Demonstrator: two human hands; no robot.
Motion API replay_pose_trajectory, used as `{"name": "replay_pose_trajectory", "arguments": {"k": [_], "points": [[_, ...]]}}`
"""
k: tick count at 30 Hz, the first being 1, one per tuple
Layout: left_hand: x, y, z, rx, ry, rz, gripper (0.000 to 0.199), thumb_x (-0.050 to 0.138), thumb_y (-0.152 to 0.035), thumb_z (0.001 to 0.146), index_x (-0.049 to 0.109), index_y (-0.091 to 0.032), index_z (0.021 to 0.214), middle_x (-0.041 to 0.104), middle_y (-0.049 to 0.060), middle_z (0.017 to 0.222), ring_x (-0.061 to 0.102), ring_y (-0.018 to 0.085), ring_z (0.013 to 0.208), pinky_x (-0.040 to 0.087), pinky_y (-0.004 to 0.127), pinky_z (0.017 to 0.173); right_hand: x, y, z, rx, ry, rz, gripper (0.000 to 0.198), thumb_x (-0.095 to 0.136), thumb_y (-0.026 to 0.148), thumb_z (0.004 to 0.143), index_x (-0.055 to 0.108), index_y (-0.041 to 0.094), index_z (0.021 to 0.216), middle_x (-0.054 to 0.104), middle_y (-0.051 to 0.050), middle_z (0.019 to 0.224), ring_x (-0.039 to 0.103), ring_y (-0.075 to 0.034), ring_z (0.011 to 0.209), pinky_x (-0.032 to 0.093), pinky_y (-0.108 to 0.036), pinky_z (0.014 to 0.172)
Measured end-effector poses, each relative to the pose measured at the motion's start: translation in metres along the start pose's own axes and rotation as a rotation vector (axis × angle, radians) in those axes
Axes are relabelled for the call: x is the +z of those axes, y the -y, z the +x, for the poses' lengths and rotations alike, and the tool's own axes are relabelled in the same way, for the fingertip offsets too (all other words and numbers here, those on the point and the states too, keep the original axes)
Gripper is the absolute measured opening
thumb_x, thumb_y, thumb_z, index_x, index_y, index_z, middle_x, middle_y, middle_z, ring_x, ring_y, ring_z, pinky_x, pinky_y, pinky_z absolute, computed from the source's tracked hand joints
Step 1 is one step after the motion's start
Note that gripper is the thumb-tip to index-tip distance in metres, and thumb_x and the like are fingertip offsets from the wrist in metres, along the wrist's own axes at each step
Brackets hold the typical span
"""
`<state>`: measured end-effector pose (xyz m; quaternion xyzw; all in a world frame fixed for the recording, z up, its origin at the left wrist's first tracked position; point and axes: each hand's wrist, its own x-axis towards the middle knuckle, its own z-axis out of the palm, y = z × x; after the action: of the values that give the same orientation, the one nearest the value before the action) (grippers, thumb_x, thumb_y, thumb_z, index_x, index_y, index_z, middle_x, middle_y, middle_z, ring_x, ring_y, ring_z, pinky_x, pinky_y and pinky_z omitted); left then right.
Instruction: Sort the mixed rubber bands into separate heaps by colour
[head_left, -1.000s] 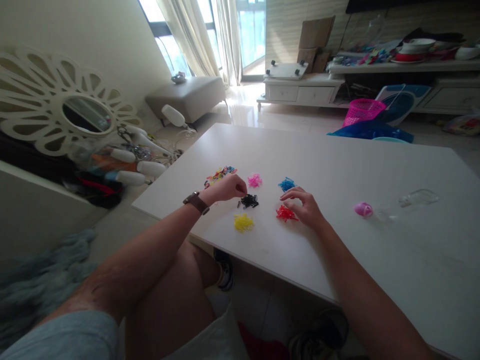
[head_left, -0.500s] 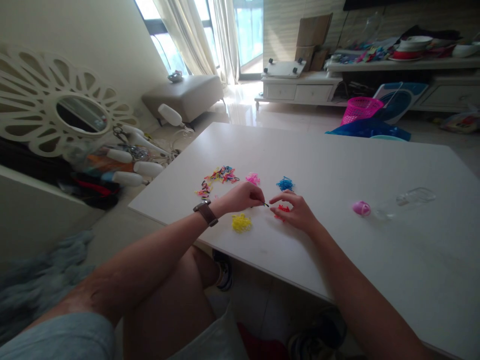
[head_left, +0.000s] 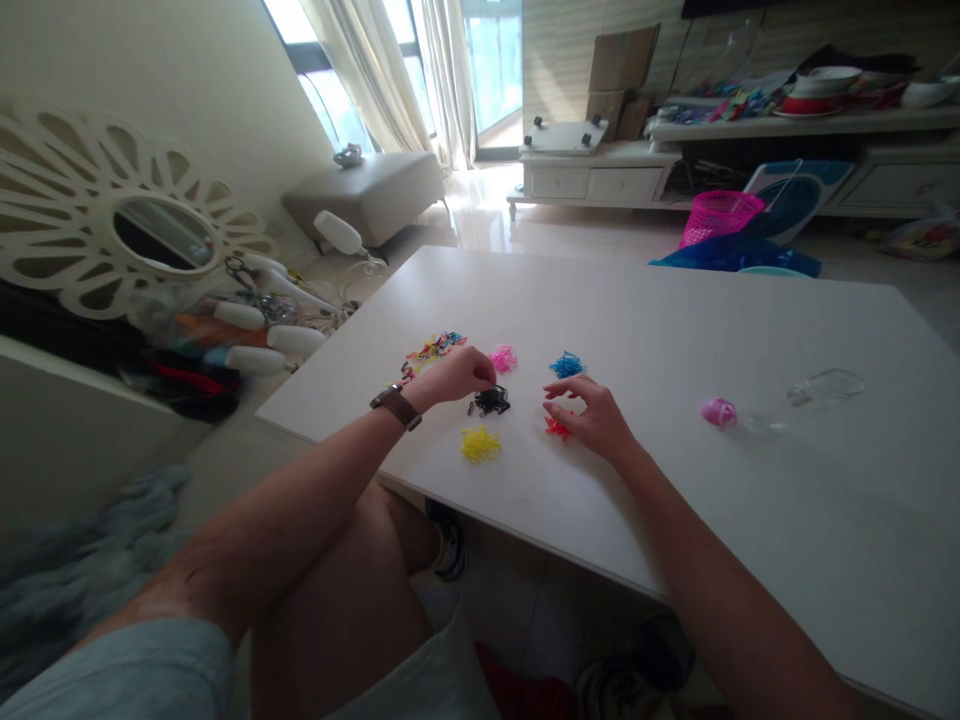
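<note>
Small rubber bands lie in colour-sorted piles on the white table (head_left: 525, 300). My left hand (head_left: 466, 374), with a watch on its wrist, is at the upper edge of the black rubber band pile (head_left: 493, 401), fingers pinched together; what is between the fingertips, if anything, I cannot make out. Fingers apart, my right hand (head_left: 592, 408) hovers by the red rubber bands (head_left: 556, 428) and partly covers them. Yellow rubber bands (head_left: 480, 445) lie nearest me. Pink ones (head_left: 503, 358) and blue ones (head_left: 568, 364) are farther back. Behind my left hand spreads a mixed-colour pile (head_left: 439, 346), partly hidden.
To the right on the table lie a pink rounded object (head_left: 718, 412) and a clear plastic bottle-like container (head_left: 825, 388). Beyond the table's far edge stands a pink basket (head_left: 720, 215). White lamp shades (head_left: 296, 338) crowd close to the left edge.
My left hand has moved left, away from my right hand, with the small dark band no longer visible at its fingertips. The black pile is now uncovered. My right hand stays nearly in place.
</note>
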<state>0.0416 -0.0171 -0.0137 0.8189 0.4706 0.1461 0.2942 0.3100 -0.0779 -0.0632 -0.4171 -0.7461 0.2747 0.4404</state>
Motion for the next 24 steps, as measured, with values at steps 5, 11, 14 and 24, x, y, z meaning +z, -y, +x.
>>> {"name": "replay_pose_trajectory", "arguments": {"k": [5,11,14,24], "points": [[-0.004,0.016,-0.002,-0.022,0.038,0.081,0.01,0.071,-0.011,0.07,0.079,-0.016,0.072,0.071,0.002,0.066,0.06,0.012,0.059,0.042,0.022,0.058,-0.001,0.0,0.001,-0.018,-0.022,-0.046,0.009,0.066,0.029,0.088,0.073,0.026,0.092,0.075,-0.004,0.09,0.066,-0.023,0.088,0.054,-0.041,0.081],[-0.007,0.01,-0.007,-0.037,-0.003,0.067,0.01,0.073,-0.013,0.072,0.081,-0.017,0.076,0.07,0.002,0.066,0.061,0.013,0.061,0.043,0.023,0.058,0.001,0.003,0.002,-0.027,-0.014,-0.058,0.01,0.063,0.027,0.089,0.072,0.025,0.087,0.073,-0.004,0.085,0.065,-0.023,0.086,0.054,-0.041,0.08],[-0.008,0.006,-0.009,-0.022,-0.007,0.001,0.009,0.073,-0.019,0.075,0.081,-0.016,0.079,0.072,0.004,0.069,0.063,0.014,0.063,0.044,0.023,0.059,0.001,0.005,0.001,-0.047,-0.01,-0.067,0.009,0.064,0.026,0.089,0.072,0.025,0.086,0.072,-0.004,0.084,0.065,-0.023,0.086,0.054,-0.041,0.081],[0.017,-0.021,-0.008,0.016,0.098,-0.213,0.015,0.075,-0.024,0.078,0.08,-0.013,0.087,0.073,0.005,0.07,0.062,0.013,0.061,0.044,0.022,0.055,0.003,0.007,0.0,-0.114,0.048,-0.049,0.005,0.074,0.027,0.086,0.073,0.024,0.09,0.075,-0.003,0.088,0.067,-0.022,0.086,0.054,-0.039,0.084]]}}
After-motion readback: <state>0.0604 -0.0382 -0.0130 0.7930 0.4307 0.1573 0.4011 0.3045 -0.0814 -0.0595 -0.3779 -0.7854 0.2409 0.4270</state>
